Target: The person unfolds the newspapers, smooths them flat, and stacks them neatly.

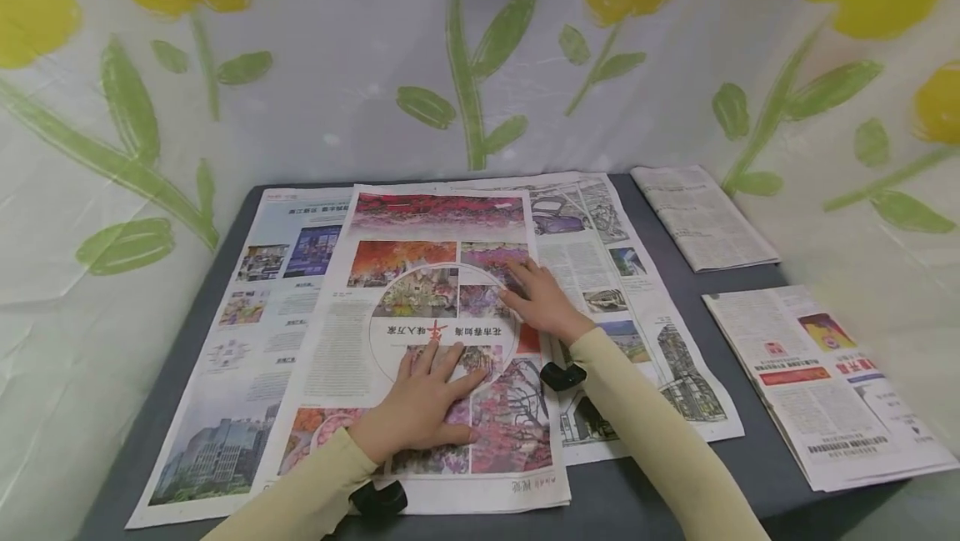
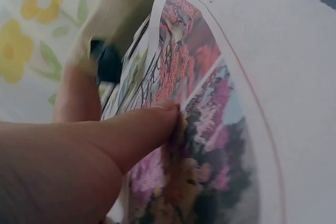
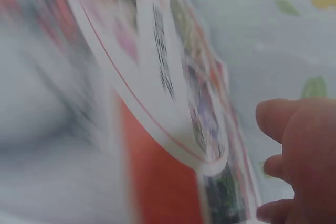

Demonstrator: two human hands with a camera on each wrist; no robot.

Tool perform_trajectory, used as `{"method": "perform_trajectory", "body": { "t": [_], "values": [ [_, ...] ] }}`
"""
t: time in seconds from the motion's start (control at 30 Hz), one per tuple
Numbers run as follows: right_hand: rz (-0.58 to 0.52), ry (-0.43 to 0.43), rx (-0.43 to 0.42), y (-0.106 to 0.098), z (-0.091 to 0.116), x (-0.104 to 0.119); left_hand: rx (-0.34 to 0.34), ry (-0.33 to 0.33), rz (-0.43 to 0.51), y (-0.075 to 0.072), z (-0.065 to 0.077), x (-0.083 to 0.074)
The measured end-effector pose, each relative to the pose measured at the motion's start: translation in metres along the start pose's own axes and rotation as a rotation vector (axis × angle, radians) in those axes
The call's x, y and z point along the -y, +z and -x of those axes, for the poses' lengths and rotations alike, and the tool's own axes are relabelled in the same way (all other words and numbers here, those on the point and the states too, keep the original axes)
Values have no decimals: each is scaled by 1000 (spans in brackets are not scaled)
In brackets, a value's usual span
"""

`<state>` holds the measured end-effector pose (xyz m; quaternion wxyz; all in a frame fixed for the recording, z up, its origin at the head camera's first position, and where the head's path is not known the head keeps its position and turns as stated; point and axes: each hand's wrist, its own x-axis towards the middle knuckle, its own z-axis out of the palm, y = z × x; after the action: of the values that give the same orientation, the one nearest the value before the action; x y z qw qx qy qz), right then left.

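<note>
Both grips are spread: nearest, the left grip (image 1: 420,403) rests on the flower-picture page (image 1: 341,349), atop other newspaper sheets (image 1: 262,349) on the tabletop (image 1: 615,499), where uneven pressure could crease it. Farther up, a sideways sweep by the right grip (image 1: 546,301) could skew that page over the sheets beneath.

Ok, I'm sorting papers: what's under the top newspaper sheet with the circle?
Under that sheet, a newspaper page with a building photo shows at left, and another page with drawings at right. Whether they join is hidden underneath.
</note>
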<state>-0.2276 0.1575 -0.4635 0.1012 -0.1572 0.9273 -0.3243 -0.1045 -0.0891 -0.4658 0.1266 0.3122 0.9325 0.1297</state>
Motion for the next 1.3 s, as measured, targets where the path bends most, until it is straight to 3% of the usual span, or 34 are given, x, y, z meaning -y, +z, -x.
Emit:
{"method": "perform_trajectory", "body": {
  "t": [0.3,1.03,1.17,1.3],
  "values": [
    [-118,32,-45,-2,22,-18,2,-59,71,-1,-41,6],
    [-301,49,-51,-9,27,-28,-43,-110,124,2,-42,-3],
    [-347,54,-43,-11,28,-27,-50,-137,145,1,-46,-12],
    [-362,55,-53,-12,29,-25,-74,-130,140,2,-55,-34]
  ]
}}
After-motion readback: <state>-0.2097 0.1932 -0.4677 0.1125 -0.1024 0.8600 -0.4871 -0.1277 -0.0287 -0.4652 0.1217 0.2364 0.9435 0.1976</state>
